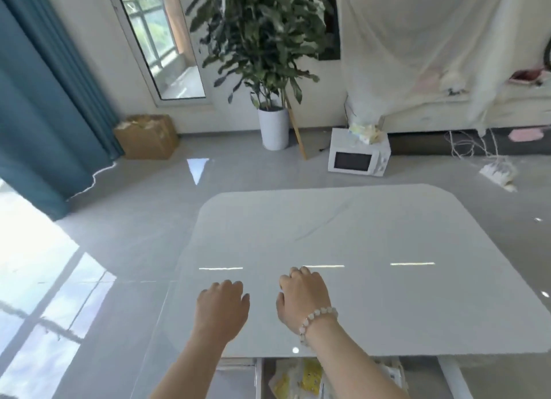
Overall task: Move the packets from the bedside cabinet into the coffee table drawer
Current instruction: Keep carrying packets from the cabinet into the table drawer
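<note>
A glossy white coffee table (343,234) fills the middle of the view. Below its near edge a drawer (259,377) stands pulled out, with yellow-and-white packets (298,377) lying inside it. My left hand (222,304) hovers over the tabletop near its front left, fingers curled loosely, holding nothing. My right hand (302,297), with a bead bracelet on the wrist, hangs just to the right of it, fingers bent down and empty. My right forearm hides part of the drawer. The bedside cabinet is out of view.
A white microwave (357,155) with a tissue pack on top sits on the floor beyond the table. A potted plant (272,124), a cardboard box (147,136), a blue curtain (44,100) and a cloth-draped sofa (447,70) stand farther back.
</note>
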A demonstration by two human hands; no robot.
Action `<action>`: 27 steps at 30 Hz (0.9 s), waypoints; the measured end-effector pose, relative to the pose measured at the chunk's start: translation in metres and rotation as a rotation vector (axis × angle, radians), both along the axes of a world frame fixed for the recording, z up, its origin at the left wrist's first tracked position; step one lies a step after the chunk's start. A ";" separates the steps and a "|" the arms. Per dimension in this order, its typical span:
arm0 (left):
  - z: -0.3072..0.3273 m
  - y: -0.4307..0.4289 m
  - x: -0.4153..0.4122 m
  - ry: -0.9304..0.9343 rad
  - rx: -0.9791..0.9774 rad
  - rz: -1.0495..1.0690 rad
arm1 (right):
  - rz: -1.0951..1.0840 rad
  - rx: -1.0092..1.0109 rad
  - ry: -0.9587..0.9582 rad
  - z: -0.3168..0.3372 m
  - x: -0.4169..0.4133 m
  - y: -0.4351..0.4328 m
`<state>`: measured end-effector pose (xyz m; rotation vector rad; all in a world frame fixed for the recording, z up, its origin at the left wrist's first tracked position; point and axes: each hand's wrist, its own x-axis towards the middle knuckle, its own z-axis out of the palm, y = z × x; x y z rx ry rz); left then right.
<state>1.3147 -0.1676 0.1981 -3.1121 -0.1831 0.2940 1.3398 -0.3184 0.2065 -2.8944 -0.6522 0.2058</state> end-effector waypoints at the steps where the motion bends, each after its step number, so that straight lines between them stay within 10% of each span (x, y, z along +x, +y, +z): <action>1: 0.019 0.011 -0.006 -0.046 -0.002 0.040 | 0.038 -0.002 -0.025 0.013 -0.005 0.013; 27: 0.151 0.326 -0.400 -0.283 0.242 1.026 | 1.038 0.111 -0.262 0.148 -0.297 0.437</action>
